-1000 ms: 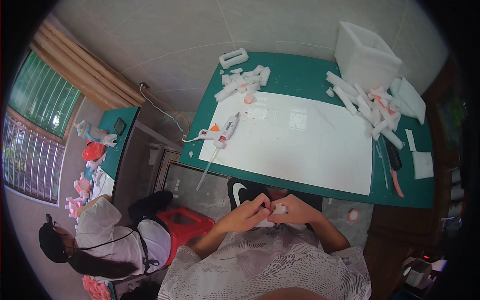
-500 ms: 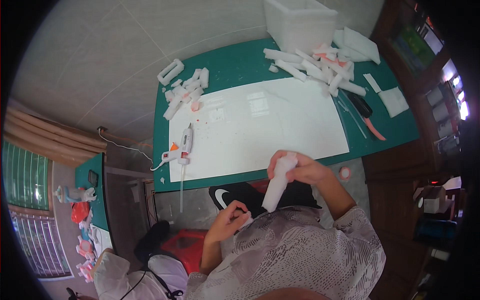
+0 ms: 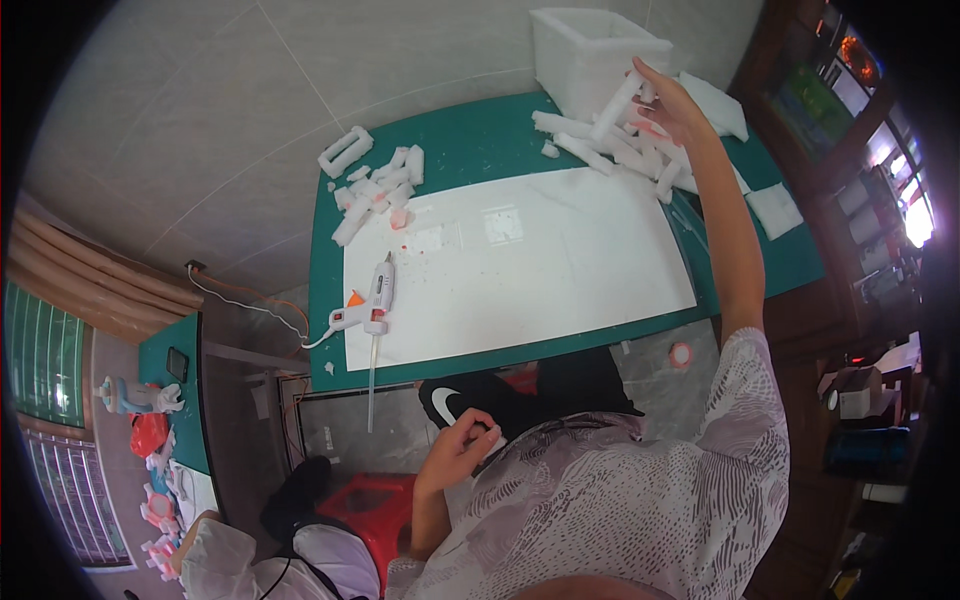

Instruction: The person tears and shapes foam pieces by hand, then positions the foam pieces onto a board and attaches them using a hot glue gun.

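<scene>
Foam stick, white and elongated, is held tilted in the right hand, which is closed around its upper end with the arm stretched far forward. Directly beneath that hand lies a heap of similar white foam sticks on the green table, and just beyond it stands a white rectangular bin. The left hand is kept close to the body, fingers curled on a small white piece; what the piece is cannot be told. A hot glue gun rests on the left margin of the white work sheet, forward of the left hand and well apart from the right. It is judged that the stick should be gripped lightly, since such foam likely dents and snaps, and kept clear of the heap so that neighbouring sticks are not dragged or knocked.
</scene>
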Action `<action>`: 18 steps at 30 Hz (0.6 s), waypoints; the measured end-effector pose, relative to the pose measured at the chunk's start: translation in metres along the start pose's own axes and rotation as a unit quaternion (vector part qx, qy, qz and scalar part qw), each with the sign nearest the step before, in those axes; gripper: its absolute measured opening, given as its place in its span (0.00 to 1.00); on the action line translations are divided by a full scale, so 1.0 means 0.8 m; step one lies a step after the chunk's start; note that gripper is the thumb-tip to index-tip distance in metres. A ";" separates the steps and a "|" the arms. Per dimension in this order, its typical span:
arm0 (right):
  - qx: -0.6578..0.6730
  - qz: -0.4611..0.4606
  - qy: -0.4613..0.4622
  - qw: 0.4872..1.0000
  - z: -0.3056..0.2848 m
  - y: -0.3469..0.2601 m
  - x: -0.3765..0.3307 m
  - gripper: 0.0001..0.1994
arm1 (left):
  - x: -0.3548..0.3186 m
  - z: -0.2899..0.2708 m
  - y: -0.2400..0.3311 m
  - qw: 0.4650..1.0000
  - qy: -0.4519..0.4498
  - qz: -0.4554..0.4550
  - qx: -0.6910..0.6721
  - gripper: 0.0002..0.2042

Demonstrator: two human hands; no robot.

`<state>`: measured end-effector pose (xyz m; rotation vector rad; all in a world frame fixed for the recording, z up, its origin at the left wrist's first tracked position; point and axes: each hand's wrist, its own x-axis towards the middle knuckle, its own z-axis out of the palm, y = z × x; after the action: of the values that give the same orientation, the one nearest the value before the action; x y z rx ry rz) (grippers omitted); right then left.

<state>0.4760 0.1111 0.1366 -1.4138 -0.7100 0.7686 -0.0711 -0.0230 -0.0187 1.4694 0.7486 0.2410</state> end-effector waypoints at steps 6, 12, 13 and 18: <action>0.075 0.028 0.001 0.997 -0.036 0.026 0.065 0.24 | -0.003 0.007 -0.017 0.999 0.011 0.001 -0.054 0.06; -0.020 0.005 0.044 0.999 -0.043 0.038 0.077 0.26 | 0.005 0.001 -0.014 1.000 -0.006 -0.003 -0.019 0.07; -0.020 0.006 0.042 0.999 -0.038 0.037 0.076 0.26 | 0.006 0.000 -0.012 1.000 -0.005 -0.004 -0.004 0.07; -0.050 -0.055 0.034 0.997 -0.037 0.027 0.078 0.24 | 0.008 0.004 -0.003 1.000 0.030 0.002 -0.007 0.08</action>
<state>0.5356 0.1450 0.1126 -1.4705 -0.7748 0.6026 -0.0653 -0.0220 -0.0230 1.4570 0.7898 0.2938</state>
